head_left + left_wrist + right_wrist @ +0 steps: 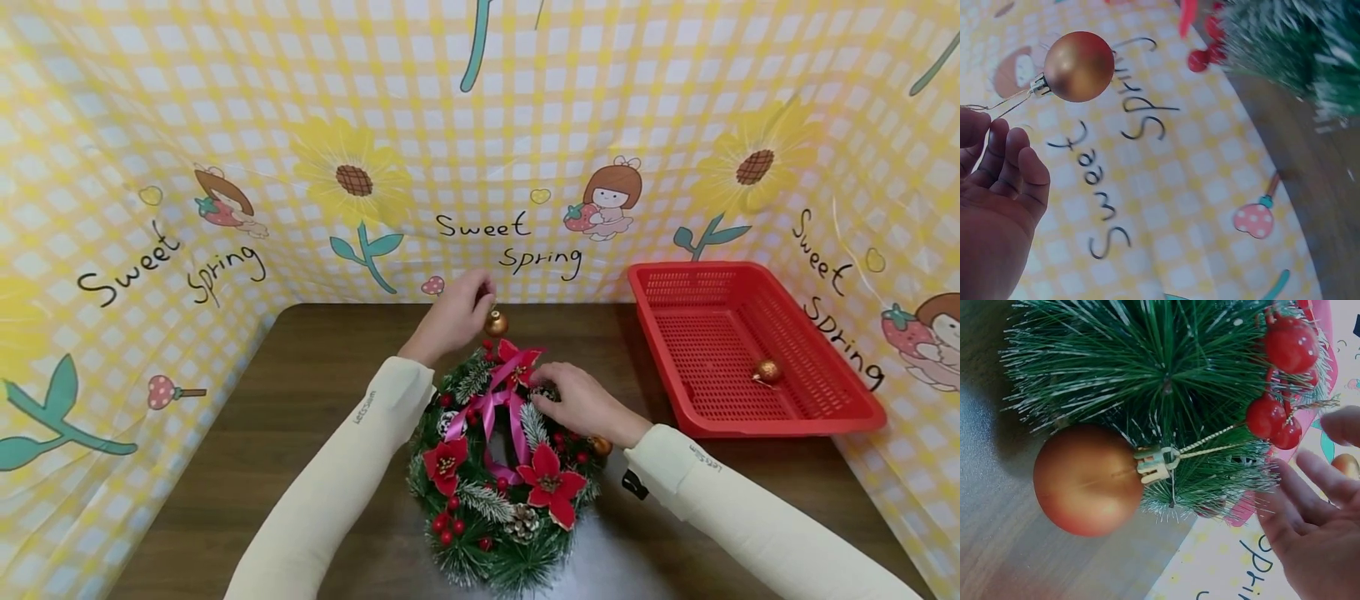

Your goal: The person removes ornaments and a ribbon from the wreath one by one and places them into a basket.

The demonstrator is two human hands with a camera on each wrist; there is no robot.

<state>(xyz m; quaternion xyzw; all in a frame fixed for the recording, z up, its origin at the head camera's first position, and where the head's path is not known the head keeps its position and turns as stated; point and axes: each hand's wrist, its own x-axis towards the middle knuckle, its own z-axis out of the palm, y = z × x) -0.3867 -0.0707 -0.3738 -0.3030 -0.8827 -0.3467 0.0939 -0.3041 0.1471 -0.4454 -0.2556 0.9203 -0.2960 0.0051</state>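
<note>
Facing “Sweet Spring” lettering (482,226), the left hand (456,312) pinches a gold bauble's (1079,67) string (1011,99), the right hand (581,402) relaxed over a wreath (487,504).

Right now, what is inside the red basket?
The red basket holds one gold ball, lying right of the middle on its perforated floor. The patch directly beneath the ball is covered.

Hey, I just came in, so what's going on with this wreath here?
A person is handling gold ball ornaments at a wreath. Their left hand pinches the cord of one gold ball, which hangs just beyond the wreath's far edge. Their right hand is at the wreath's right side, fingers relaxed. A second ball is at that side, and a third lies in the red basket.
</note>
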